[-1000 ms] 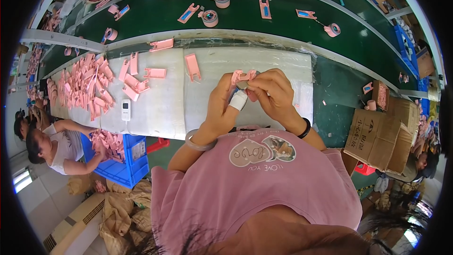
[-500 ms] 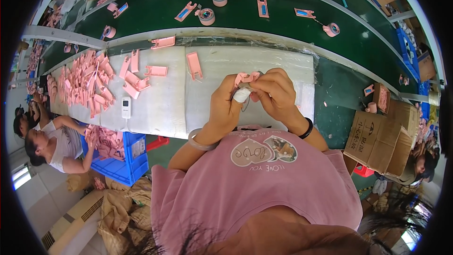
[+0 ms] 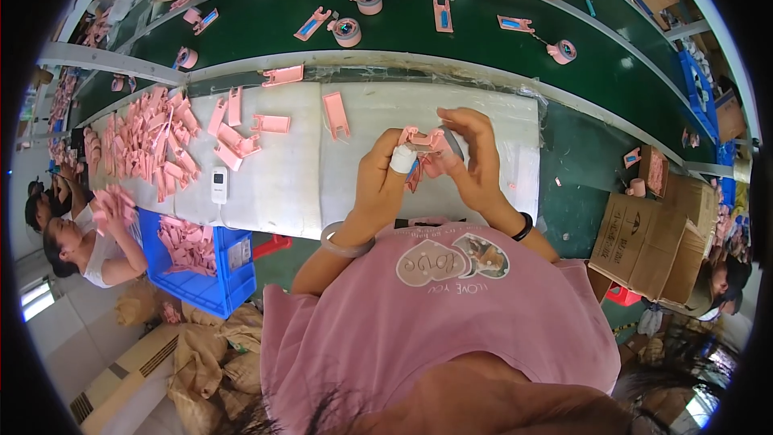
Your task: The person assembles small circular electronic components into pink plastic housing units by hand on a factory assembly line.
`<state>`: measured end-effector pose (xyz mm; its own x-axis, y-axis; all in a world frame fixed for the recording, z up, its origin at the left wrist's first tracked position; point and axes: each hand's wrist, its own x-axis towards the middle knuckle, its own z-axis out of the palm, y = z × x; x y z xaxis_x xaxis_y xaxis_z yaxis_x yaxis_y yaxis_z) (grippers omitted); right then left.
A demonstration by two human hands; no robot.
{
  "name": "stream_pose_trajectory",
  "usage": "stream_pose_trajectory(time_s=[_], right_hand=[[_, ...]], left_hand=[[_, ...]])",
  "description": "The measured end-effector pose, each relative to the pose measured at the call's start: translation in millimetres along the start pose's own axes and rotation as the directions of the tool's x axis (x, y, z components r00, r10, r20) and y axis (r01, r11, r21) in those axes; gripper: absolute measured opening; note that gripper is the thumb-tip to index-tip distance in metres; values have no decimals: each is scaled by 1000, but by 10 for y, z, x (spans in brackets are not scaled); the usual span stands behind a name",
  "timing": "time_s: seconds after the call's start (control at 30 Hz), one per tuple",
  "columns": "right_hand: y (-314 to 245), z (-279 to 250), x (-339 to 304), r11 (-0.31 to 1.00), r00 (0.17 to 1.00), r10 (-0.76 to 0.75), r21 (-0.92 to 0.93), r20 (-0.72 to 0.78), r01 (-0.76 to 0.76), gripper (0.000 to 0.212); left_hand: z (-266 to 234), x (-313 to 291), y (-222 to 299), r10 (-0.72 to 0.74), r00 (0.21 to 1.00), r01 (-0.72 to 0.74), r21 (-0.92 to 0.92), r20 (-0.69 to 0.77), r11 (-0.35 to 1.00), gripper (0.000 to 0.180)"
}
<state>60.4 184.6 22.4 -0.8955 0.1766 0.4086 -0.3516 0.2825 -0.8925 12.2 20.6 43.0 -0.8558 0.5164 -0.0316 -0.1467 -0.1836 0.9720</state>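
While the left hand (image 3: 382, 176) grips one side of the pink plastic part (image 3: 435, 140), the right hand (image 3: 480, 176) holds its other side, keeping it above the white-covered bench (image 3: 278, 189). Loose pink pieces (image 3: 143, 143) lie heaped farther left, near a small white device (image 3: 218, 185).

The left hand (image 3: 382, 173) and right hand (image 3: 479, 169) hold a pink part (image 3: 424, 142) over the table (image 3: 282, 185). From them, pink pieces (image 3: 149, 141) heap at nine o'clock; a blue crate (image 3: 240, 280) stands at eight.
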Motion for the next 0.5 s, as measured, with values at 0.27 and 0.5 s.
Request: stream_pose_trajectory(time_s=[0.27,0.5], right_hand=[[24,-40,0,666,865,450,562,222,-491,63],[-195,-137,110,985,985,171,-2,0,-171,68]], left_hand=[[-72,-33,63,104,995,-104,-72,0,992,22],[-199,-69,16,-38,988,32,-41,-148,999,18]])
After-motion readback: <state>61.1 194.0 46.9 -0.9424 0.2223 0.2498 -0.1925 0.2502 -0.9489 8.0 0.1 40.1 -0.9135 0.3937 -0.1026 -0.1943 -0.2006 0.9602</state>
